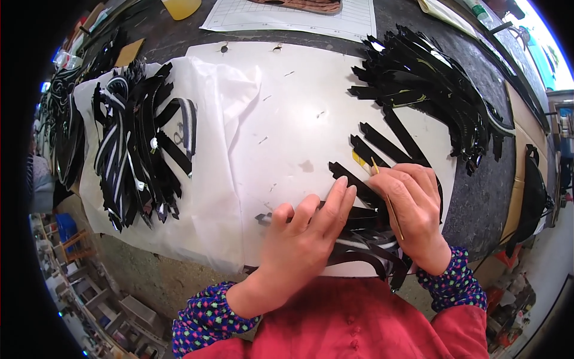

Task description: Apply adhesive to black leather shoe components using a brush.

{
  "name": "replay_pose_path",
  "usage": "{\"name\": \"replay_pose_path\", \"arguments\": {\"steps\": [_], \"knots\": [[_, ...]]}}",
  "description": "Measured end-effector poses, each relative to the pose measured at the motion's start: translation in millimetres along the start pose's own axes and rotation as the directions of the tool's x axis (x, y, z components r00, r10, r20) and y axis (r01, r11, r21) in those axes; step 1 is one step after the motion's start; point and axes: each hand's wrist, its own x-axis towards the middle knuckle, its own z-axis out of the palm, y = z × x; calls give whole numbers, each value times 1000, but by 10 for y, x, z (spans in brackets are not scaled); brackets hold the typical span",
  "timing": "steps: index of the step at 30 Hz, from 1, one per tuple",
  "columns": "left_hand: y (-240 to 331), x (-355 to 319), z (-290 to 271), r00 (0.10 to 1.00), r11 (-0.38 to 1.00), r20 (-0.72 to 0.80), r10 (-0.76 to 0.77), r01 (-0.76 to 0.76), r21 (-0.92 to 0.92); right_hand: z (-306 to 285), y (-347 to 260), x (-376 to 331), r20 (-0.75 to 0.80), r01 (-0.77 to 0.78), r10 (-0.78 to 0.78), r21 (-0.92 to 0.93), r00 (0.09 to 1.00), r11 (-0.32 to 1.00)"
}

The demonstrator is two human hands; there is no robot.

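Note:
My right hand (pixel 412 200) is closed in a pinch around a thin yellow stick (pixel 393 213), which slants down past the fingers. Just beyond its fingertips a small yellow and white piece (pixel 360 159) shows; I cannot tell whether it is held too. Stretched out and slightly spread, the fingers of my left hand (pixel 308 236) touch a black strip (pixel 339 170) with a notched end. More black strips (pixel 382 143) fan out side by side beyond my right hand. Under both hands lie curved black and grey strips (pixel 359 245), partly hidden by them.
A white board (pixel 299 131) lies on the dark table (pixel 472 197). On it, a large pile of black strips (pixel 430 84) sits at the far right. White sheeting (pixel 218 167) covers its left, under another strip bundle (pixel 131 143). A yellow container (pixel 181 7) stands at the back.

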Motion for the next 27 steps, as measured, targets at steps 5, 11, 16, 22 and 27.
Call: {"name": "replay_pose_path", "arguments": {"steps": [5, 11, 16, 22, 27], "knots": [[50, -62, 3, 999, 998, -32, -7, 9, 57, -38, 86, -10, 42, 118, -118, -6, 992, 993], [79, -79, 7, 999, 998, -40, -15, 17, 60, -31, 143, -14, -133, 108, -89, 146, 987, 983], [17, -100, 7, 998, 1000, -51, -24, 25, 14, 2, -123, 147, -60, 233, -230, 51, 971, 971], [-78, -119, 39, 999, 988, -8, 32, -33, -150, 18, -154, 110, 59, 221, -226, 87, 972, 971], [-69, -135, 48, 999, 991, -40, 23, -28, -128, 34, -156, 67, 48, 174, -184, 155, 982, 972]]}}
